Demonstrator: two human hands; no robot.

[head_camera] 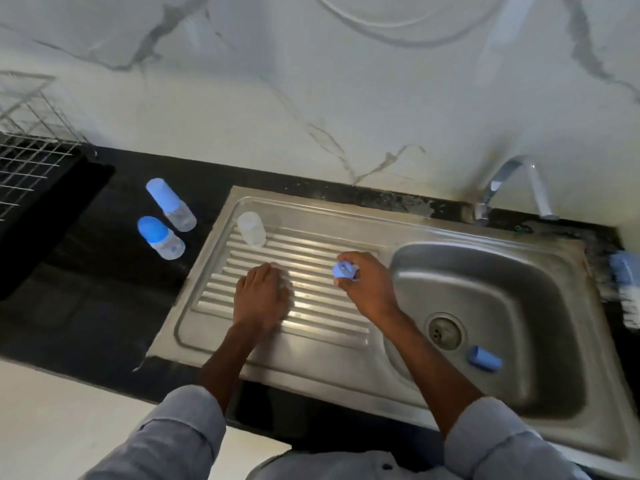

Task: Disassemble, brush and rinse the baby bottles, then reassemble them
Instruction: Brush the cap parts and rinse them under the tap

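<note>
The right hand (369, 289) pinches a small blue collar ring (344, 270) above the ribbed steel drainboard (311, 306). The left hand (261, 296) rests there; whether its fingers hold anything I cannot tell. A clear open bottle body (251, 228) stands behind it. Two capped bottles (166, 220) stand on the black counter (86, 306). A blue cap (484, 357) lies in the basin (502, 289).

Two capped clear bottles with blue caps (171, 204) (161, 237) upright left of the left hand (261, 296), clear open bottle body (251, 228) beyond it, blue collar (344, 270) pinched in the right hand (369, 285), blue cap (484, 357) lying right of it
</note>
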